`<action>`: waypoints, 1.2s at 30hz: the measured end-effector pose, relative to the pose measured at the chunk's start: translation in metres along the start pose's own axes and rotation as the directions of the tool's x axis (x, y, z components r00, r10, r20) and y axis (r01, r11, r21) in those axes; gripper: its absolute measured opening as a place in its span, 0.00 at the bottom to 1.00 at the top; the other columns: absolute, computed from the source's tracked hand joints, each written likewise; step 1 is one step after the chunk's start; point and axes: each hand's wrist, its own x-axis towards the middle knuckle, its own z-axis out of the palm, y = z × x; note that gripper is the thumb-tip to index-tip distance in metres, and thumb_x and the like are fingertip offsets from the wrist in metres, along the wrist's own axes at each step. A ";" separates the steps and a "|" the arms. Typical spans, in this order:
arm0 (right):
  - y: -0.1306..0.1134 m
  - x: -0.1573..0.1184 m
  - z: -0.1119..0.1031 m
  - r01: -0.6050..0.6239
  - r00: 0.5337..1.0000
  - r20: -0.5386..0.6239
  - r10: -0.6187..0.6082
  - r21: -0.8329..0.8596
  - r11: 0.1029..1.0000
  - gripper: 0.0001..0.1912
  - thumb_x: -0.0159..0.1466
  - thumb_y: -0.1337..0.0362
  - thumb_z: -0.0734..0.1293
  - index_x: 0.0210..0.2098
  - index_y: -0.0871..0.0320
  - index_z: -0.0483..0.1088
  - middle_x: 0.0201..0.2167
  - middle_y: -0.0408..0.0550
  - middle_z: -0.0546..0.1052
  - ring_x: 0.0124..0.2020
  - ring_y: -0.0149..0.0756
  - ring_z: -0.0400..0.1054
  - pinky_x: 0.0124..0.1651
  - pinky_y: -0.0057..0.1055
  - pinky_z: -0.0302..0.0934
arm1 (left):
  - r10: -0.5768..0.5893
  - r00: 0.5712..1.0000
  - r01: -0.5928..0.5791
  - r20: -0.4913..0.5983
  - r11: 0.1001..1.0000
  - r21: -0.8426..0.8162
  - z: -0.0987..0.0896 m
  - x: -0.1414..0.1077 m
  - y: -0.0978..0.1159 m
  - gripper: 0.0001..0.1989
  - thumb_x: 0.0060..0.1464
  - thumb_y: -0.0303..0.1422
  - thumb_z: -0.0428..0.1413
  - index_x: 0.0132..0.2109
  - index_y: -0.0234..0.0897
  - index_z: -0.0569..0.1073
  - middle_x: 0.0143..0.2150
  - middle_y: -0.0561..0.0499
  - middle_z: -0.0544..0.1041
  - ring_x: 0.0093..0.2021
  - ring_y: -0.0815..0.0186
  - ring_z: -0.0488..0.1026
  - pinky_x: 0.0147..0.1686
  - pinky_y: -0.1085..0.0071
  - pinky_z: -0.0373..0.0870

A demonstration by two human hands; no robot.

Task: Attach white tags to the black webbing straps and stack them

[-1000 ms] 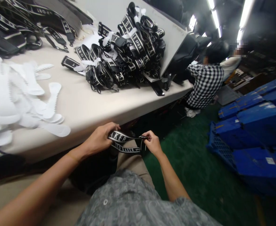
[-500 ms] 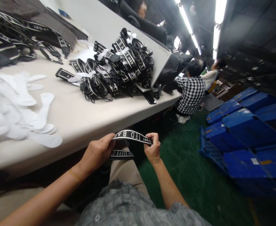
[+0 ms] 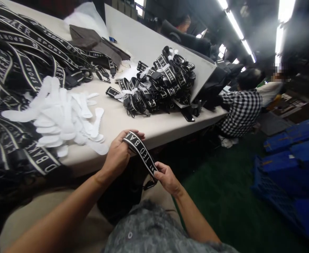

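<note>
Strap (image 3: 143,153) now slants from left hand (image 3: 117,154) down to right hand (image 3: 168,180), formerly near-level | Fingers: both sets clamped on strap | Location: between hands, beside table (image 3: 112,124) | Reading: strap being repositioned in hand, unbundled.

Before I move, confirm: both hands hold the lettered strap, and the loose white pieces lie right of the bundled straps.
Wrong side: the head view shows the white pieces left of the bundled straps. The left hand and right hand hold the lettered strap.
</note>
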 end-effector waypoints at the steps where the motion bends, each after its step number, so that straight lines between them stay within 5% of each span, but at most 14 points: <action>1: 0.000 0.001 0.002 0.030 0.998 -0.043 -0.034 -0.095 0.995 0.17 0.56 0.51 0.73 0.35 0.57 0.70 0.27 0.42 0.68 0.27 0.30 0.59 0.31 0.28 0.56 | 0.007 1.000 -0.007 0.017 1.000 0.006 -0.001 -0.002 0.006 0.09 0.57 0.32 0.57 0.45 0.38 0.73 0.43 0.48 0.79 0.44 0.63 0.78 0.42 0.71 0.75; 4: -0.007 0.007 0.010 0.188 0.944 -0.169 -0.283 -0.429 0.883 0.12 0.59 0.56 0.72 0.32 0.57 0.71 0.42 0.49 0.70 0.38 0.35 0.65 0.42 0.33 0.62 | -0.001 0.996 0.000 0.087 1.000 0.009 0.002 -0.014 0.024 0.09 0.56 0.31 0.58 0.45 0.39 0.73 0.44 0.49 0.79 0.45 0.63 0.78 0.41 0.71 0.75; 7: -0.018 0.018 0.015 0.317 0.895 -0.077 -0.440 -0.584 0.747 0.10 0.58 0.58 0.73 0.30 0.57 0.71 0.58 0.52 0.65 0.55 0.44 0.61 0.58 0.41 0.55 | -0.052 0.981 0.066 0.184 0.995 -0.070 0.008 -0.025 0.035 0.08 0.56 0.31 0.58 0.44 0.39 0.73 0.40 0.49 0.79 0.43 0.59 0.79 0.43 0.66 0.77; 9: -0.021 0.025 0.018 0.327 0.940 0.083 -0.331 -0.503 0.800 0.11 0.58 0.57 0.73 0.31 0.57 0.72 0.55 0.52 0.69 0.56 0.45 0.61 0.60 0.42 0.54 | -0.086 0.969 0.116 0.233 0.986 -0.118 0.009 -0.027 0.038 0.08 0.55 0.32 0.59 0.43 0.39 0.73 0.37 0.50 0.79 0.40 0.58 0.80 0.43 0.61 0.78; 12: -0.016 0.028 0.022 0.101 0.967 0.253 -0.038 -0.244 0.964 0.15 0.58 0.53 0.73 0.35 0.59 0.72 0.38 0.48 0.77 0.41 0.39 0.71 0.48 0.37 0.64 | -0.102 0.983 0.121 0.153 0.985 -0.120 0.002 -0.017 0.038 0.09 0.52 0.29 0.61 0.43 0.38 0.74 0.35 0.51 0.78 0.37 0.60 0.81 0.39 0.65 0.79; 16: -0.005 0.023 0.028 -0.156 0.965 0.227 0.132 0.088 0.984 0.20 0.54 0.49 0.74 0.32 0.60 0.70 0.25 0.44 0.75 0.24 0.31 0.68 0.29 0.28 0.63 | 0.135 0.984 -0.139 -0.112 0.990 -0.027 -0.018 0.005 0.035 0.12 0.46 0.24 0.61 0.40 0.37 0.74 0.32 0.54 0.75 0.30 0.68 0.78 0.34 0.73 0.78; 19: -0.004 0.022 0.035 -0.239 0.960 0.205 0.189 0.255 0.937 0.22 0.52 0.47 0.75 0.27 0.59 0.67 0.19 0.41 0.69 0.19 0.28 0.60 0.21 0.25 0.54 | 0.379 0.922 -0.358 -0.076 0.912 0.202 -0.032 0.012 0.035 0.10 0.50 0.25 0.57 0.42 0.38 0.74 0.31 0.54 0.73 0.27 0.70 0.75 0.30 0.72 0.75; 22: -0.004 0.025 0.039 -0.261 0.961 0.186 0.206 0.353 0.898 0.24 0.50 0.47 0.76 0.21 0.59 0.64 0.18 0.40 0.65 0.20 0.27 0.56 0.19 0.25 0.48 | 0.602 0.799 -0.515 -0.006 0.689 0.511 -0.042 0.012 0.040 0.12 0.52 0.23 0.54 0.43 0.38 0.75 0.32 0.54 0.73 0.30 0.69 0.72 0.33 0.73 0.71; 25: -0.003 0.027 0.038 -0.244 0.963 0.204 0.176 0.384 0.891 0.23 0.49 0.48 0.77 0.22 0.60 0.67 0.21 0.42 0.68 0.22 0.26 0.57 0.21 0.24 0.50 | 0.734 0.677 -0.554 0.054 0.460 0.694 -0.054 0.014 0.046 0.16 0.52 0.18 0.50 0.43 0.35 0.77 0.33 0.54 0.74 0.34 0.69 0.70 0.38 0.73 0.67; 29: -0.003 0.029 0.029 -0.257 0.958 0.202 0.206 0.272 0.927 0.22 0.52 0.48 0.76 0.31 0.62 0.73 0.27 0.47 0.75 0.24 0.28 0.66 0.23 0.23 0.59 | 0.796 0.580 -0.541 0.172 0.218 0.812 -0.072 0.022 0.053 0.24 0.49 0.13 0.46 0.47 0.32 0.78 0.40 0.49 0.77 0.41 0.65 0.72 0.47 0.70 0.66; 32: -0.007 0.030 0.024 -0.276 0.959 0.129 0.254 0.205 0.939 0.22 0.52 0.49 0.76 0.33 0.63 0.73 0.26 0.47 0.77 0.22 0.28 0.68 0.21 0.22 0.61 | 0.796 0.548 -0.547 0.256 0.110 0.830 -0.081 0.026 0.056 0.28 0.45 0.10 0.46 0.49 0.31 0.78 0.43 0.48 0.79 0.45 0.63 0.72 0.51 0.69 0.65; 36: -0.010 0.030 0.024 -0.271 0.962 0.079 0.260 0.204 0.941 0.21 0.54 0.50 0.76 0.32 0.63 0.72 0.26 0.46 0.78 0.21 0.27 0.69 0.21 0.20 0.62 | 0.799 0.579 -0.499 0.163 0.189 0.846 -0.080 0.028 0.055 0.25 0.47 0.12 0.47 0.46 0.31 0.79 0.42 0.49 0.79 0.45 0.64 0.74 0.51 0.69 0.67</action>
